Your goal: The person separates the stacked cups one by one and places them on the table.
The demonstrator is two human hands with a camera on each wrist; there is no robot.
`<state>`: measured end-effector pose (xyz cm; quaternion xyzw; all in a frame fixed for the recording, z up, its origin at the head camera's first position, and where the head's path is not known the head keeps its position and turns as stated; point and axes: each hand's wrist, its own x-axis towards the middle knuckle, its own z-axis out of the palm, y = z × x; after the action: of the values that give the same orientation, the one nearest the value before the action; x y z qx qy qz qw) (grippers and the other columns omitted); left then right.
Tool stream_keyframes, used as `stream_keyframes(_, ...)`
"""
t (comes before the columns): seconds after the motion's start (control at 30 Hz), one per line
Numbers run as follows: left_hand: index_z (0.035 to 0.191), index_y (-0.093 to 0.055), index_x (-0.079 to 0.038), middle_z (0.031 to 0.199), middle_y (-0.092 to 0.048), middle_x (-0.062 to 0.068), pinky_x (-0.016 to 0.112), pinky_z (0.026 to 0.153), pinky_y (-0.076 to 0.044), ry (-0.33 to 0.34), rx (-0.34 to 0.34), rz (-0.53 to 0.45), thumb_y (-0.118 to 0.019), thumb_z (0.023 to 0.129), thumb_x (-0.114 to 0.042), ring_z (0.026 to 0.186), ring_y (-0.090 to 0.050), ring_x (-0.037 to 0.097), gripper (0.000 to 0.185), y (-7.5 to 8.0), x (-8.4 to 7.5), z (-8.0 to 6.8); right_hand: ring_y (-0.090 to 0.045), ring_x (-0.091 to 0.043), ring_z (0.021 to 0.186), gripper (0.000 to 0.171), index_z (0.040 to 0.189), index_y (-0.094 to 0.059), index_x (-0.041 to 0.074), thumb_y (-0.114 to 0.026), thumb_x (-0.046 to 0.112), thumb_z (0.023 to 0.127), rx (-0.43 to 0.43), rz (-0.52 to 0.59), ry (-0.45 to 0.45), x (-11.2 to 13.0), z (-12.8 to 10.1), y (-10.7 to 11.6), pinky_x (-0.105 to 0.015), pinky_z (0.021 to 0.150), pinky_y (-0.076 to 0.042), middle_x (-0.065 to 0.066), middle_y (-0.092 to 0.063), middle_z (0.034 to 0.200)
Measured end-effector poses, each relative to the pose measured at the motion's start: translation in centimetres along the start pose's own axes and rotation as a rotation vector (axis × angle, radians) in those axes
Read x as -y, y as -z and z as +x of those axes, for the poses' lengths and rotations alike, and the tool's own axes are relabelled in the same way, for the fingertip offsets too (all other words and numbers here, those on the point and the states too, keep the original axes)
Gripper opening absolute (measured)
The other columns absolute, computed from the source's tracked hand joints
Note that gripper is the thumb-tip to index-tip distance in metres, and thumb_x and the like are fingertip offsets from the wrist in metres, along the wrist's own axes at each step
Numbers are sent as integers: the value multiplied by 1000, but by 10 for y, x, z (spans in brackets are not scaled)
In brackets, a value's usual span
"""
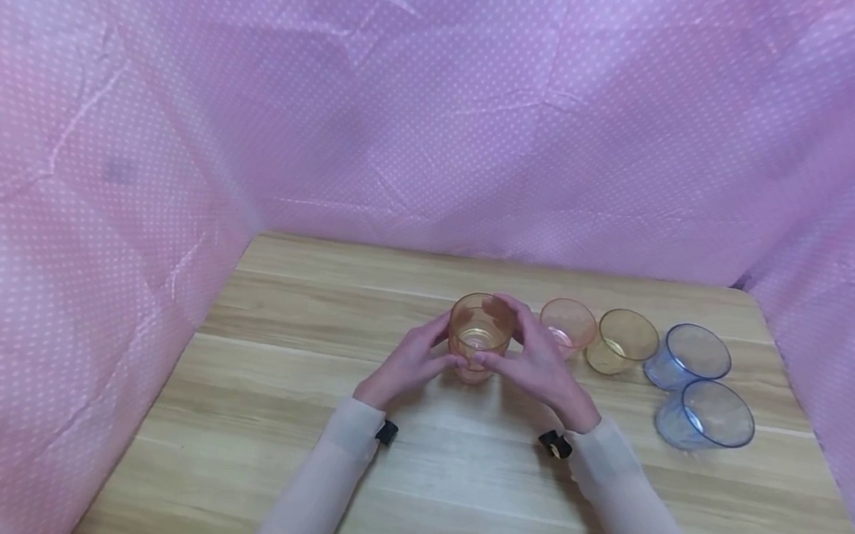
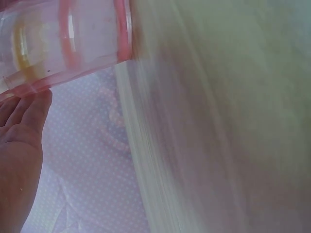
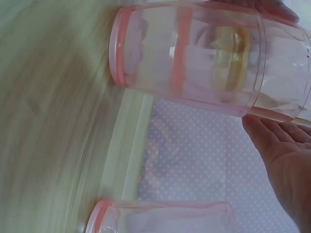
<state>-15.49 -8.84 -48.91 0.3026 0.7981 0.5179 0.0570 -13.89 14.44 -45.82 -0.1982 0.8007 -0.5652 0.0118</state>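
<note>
Wooden table [image 1: 264,363], yellow cup [image 1: 480,320] inside pink cup [image 3: 182,53], between both hands [image 1: 408,358] [image 1: 542,364]

I am facing a pink, white-dotted cloth [image 1: 423,118], hanging along the far, left and right sides. Creases [image 1: 543,102] are crossing it left and far. A pale wood table [image 1: 239,403] is standing before me, its grain running left to right, soft light [image 1: 457,476] brightening its near middle.

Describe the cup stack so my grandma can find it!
Look at the wooden table, near its middle. There, the left hand and right hand hold the cup stack between them. It's see-through yellow nested inside pink, unlike the single-coloured loose cups to its right.
</note>
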Motion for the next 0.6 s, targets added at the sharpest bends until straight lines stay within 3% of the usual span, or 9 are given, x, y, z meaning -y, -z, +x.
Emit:
stream_keyframes(0.3, 161, -34, -10, 156, -47, 18, 37, 117, -42, 4, 6, 2, -77, 93, -15, 143, -47, 32, 81, -2, -2, -2, -50, -30, 141, 89, 154, -37, 2, -89, 20, 84, -4, -24, 21, 3, -2, -1, -52, 116, -44, -12, -53, 153)
stream_keyframes(0.6, 160, -34, -5, 156, -47, 19, 35, 117, -42, -42, -6, 21, -78, 92, -11, 143, -47, 33, 81, -4, 1, -4, -49, -31, 142, 88, 155, -36, 2, -87, 19, 86, 3, -27, 32, 2, -4, -2, -52, 117, -43, -13, -51, 154)
